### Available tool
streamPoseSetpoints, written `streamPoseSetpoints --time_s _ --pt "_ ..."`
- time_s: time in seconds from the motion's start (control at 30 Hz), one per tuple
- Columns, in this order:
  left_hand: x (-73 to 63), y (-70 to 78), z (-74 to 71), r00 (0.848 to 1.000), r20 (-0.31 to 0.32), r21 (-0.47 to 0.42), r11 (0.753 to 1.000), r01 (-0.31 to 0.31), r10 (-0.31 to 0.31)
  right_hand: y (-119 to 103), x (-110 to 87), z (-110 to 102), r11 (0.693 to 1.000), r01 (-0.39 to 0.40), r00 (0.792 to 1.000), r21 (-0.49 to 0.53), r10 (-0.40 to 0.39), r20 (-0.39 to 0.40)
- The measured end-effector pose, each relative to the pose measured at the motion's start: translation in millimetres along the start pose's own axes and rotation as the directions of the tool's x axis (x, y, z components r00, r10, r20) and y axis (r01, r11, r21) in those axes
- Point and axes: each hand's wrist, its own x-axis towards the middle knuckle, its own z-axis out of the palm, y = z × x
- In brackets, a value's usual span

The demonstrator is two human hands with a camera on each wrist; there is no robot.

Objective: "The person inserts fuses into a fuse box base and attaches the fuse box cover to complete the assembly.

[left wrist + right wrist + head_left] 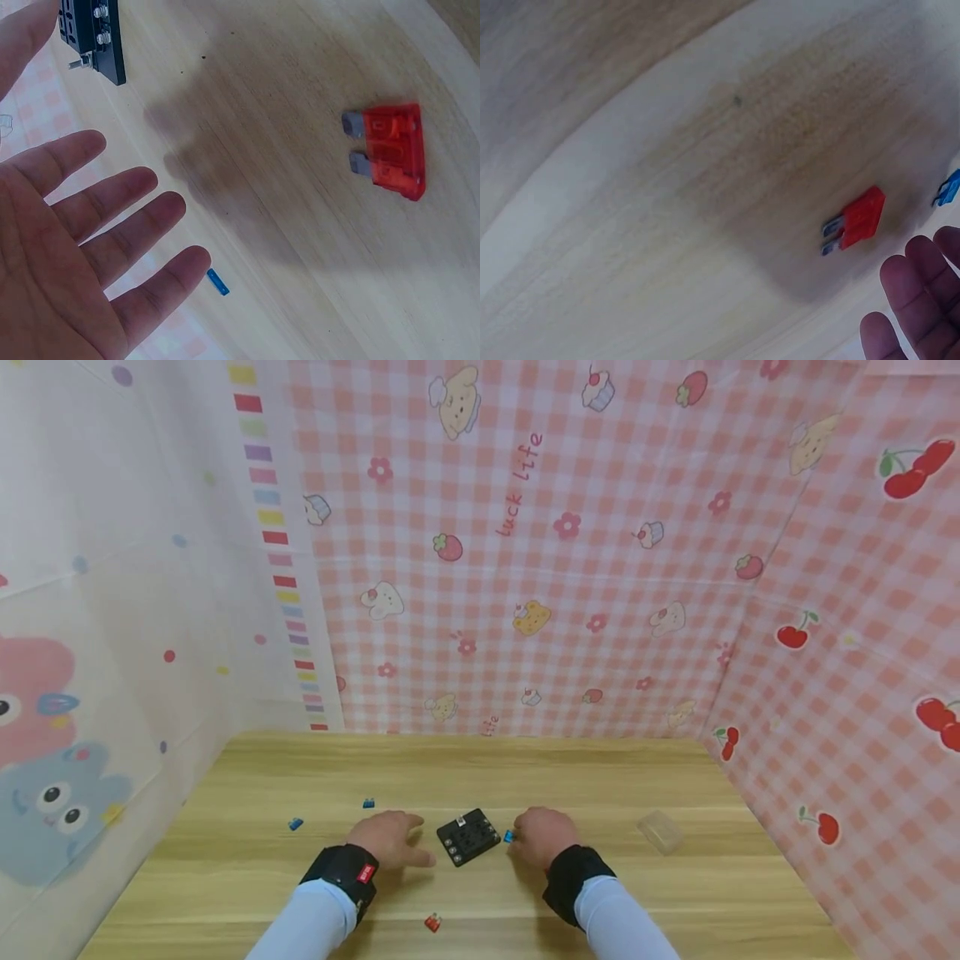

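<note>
Black fuse block (468,837) lying flat on the wooden table (487,777), between both hands, screw terminals at two opposite ends. Just beside its right end, at the fingertips of the right hand (545,837), a blue fuse (508,837); cannot tell whether pinched there or merely next to them. Left of the block, near it, the left hand (391,841), open with fingers spread. Beyond that hand, two more blue fuses (296,823), well apart. Nearer the front, a red fuse (433,922). Right of everything, a clear plastic piece (660,832); behind, pink checked cloth (517,568).
</note>
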Motion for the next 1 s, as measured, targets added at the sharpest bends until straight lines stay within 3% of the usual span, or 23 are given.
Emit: streamPoseSetpoints --time_s 0.37,0.67,1.0 --pt "0.2 -0.3 -0.2 1.000 0.002 0.001 1.000 -0.011 0.011 -2.8 8.6 11.6 0.997 0.062 0.997 -0.054 -0.064 -0.053" --pt "-2.1 1.6 -0.6 1.000 0.013 -0.003 1.000 -0.005 0.005 -8.0 10.3 14.4 0.999 0.032 0.999 -0.043 -0.032 -0.012" --pt "-5.4 3.0 -1.7 1.000 0.002 0.020 1.000 -0.006 0.006 -12.3 8.2 13.0 0.994 0.072 0.997 -0.078 -0.074 -0.022"
